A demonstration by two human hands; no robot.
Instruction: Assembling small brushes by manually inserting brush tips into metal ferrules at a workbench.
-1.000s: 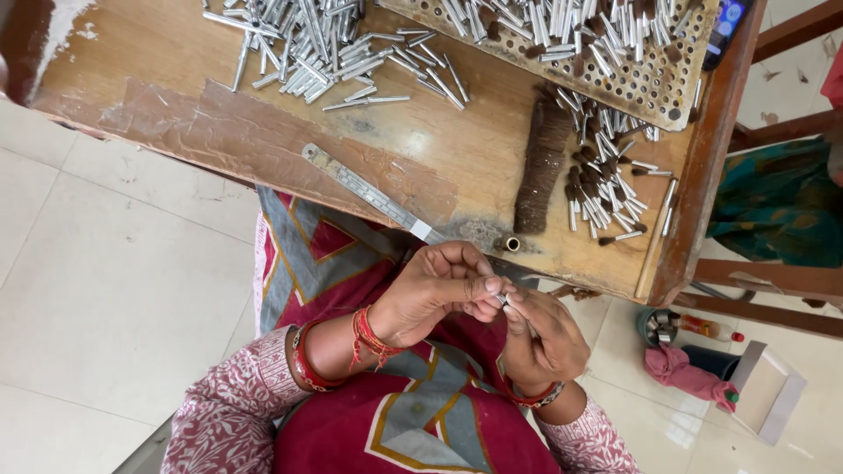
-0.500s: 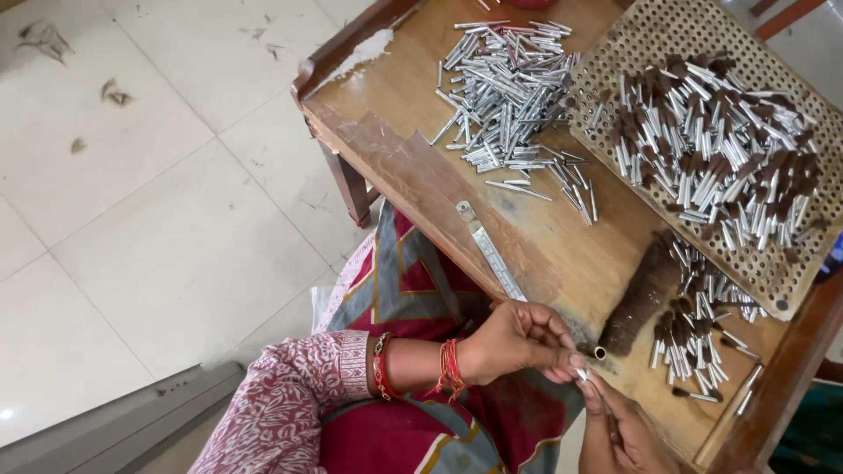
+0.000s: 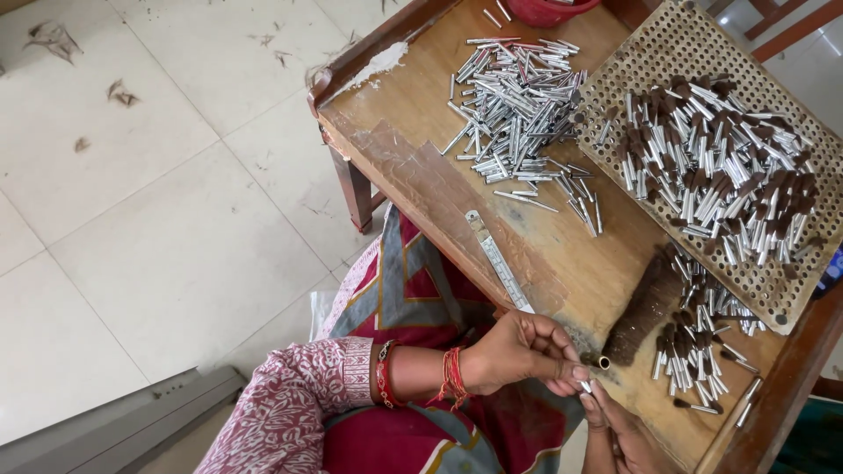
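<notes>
Both hands, left (image 3: 522, 351) and right (image 3: 619, 430), grip one metal tube (image 3: 586, 386) at the table edge (image 3: 492, 281).

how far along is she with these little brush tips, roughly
Done: many silver tubes with brown bristle tufts lie on the perforated wooden board, and a smaller pile of finished ones sits on the wooden table. In hand: the left hand and right hand pinch one small silver tube near the brown fibre bundle. Left: a large heap of empty silver tubes.

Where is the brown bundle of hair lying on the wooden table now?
The brown hair bundle lies near the wooden table's front edge, beside the left hand, below the perforated tray.
</notes>
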